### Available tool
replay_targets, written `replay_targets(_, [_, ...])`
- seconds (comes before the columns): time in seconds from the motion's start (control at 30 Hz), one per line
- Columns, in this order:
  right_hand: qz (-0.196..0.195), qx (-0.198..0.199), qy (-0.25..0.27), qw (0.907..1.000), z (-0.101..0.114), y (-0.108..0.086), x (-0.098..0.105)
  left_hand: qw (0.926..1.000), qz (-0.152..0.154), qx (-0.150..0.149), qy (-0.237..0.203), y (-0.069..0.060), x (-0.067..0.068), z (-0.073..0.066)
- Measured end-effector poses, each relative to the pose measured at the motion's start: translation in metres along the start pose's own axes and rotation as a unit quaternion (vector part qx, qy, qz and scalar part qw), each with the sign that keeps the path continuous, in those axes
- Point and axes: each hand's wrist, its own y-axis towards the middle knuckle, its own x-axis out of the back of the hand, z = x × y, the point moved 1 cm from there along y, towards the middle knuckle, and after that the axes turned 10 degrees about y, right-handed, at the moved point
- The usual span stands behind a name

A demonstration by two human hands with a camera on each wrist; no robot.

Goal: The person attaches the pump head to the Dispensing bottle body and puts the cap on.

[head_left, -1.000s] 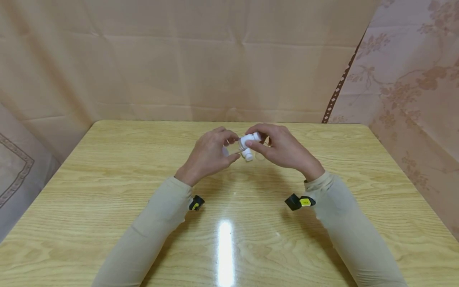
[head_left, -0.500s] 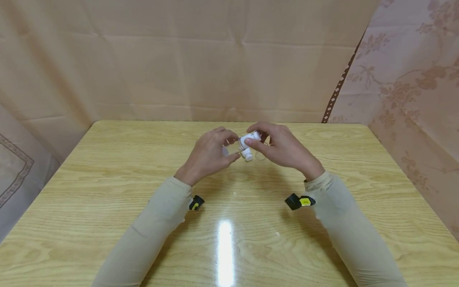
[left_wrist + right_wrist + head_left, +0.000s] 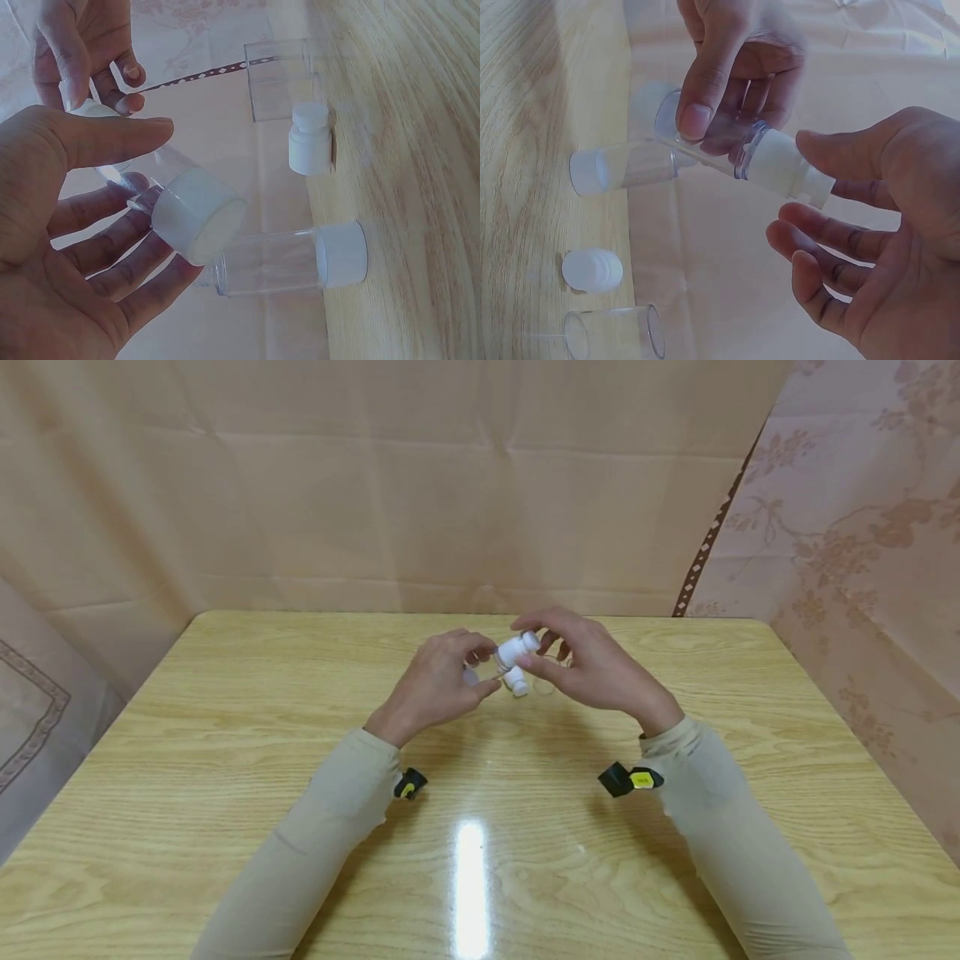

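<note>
My left hand [image 3: 442,681] holds a clear bottle [image 3: 716,142] around its body, tilted above the table. The bottle has a white base [image 3: 199,214] and a white pump top [image 3: 780,165] at its other end. Thumb and fingers of my right hand [image 3: 592,664] pinch that pump top, which sits against the bottle's mouth. A second clear bottle [image 3: 277,262] with a white base stands on the table behind the hands. Next to it is a loose white pump top [image 3: 310,146], with a clear cap [image 3: 619,334] beyond.
The wood-grain table [image 3: 300,827] reaches back to a beige curtain [image 3: 450,485]. A floral cloth [image 3: 870,527] hangs at the right. Black wrist cameras are strapped to both sleeves [image 3: 330,827].
My right hand's fingers have shifted around the pump top, and its index finger has lifted a little. The pump top has moved slightly left. My left hand has barely moved.
</note>
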Motion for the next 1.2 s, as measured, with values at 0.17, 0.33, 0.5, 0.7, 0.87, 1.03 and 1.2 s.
replay_targets(0.17, [0.001, 0.016, 0.004, 0.9999, 0.0, -0.0003, -0.0006, 0.9999, 0.007, 0.001, -0.016, 0.0014, -0.0014, 0.0008])
replay_targets(0.33, [-0.001, 0.021, 0.007, 0.9998, 0.0011, -0.0004, -0.0017, 0.9996, 0.017, 0.003, -0.021, 0.0016, -0.0011, -0.0001])
replay_targets(0.5, [0.0, 0.013, 0.004, 0.9999, 0.0019, -0.0004, -0.0029, 0.9996, 0.019, 0.005, -0.017, 0.0009, 0.0, -0.0008])
replay_targets(0.7, [0.001, 0.007, 0.0, 1.0, 0.0018, -0.0004, -0.0028, 0.9999, 0.013, 0.005, -0.004, -0.0002, 0.0004, -0.002])
replay_targets(0.87, [0.002, -0.003, -0.004, 1.0, 0.0014, -0.0002, -0.0026, 0.9999, 0.002, 0.004, 0.013, -0.0007, 0.0006, -0.003])
replay_targets(1.03, [0.001, -0.021, -0.002, 0.9998, 0.0011, 0.0013, -0.0028, 0.9995, -0.01, -0.002, 0.03, -0.0007, 0.0007, -0.0028])
replay_targets(1.2, [-0.002, -0.038, -0.007, 0.9993, 0.0011, 0.0025, -0.003, 0.9987, -0.024, -0.007, 0.044, -0.0009, 0.0015, -0.0032])
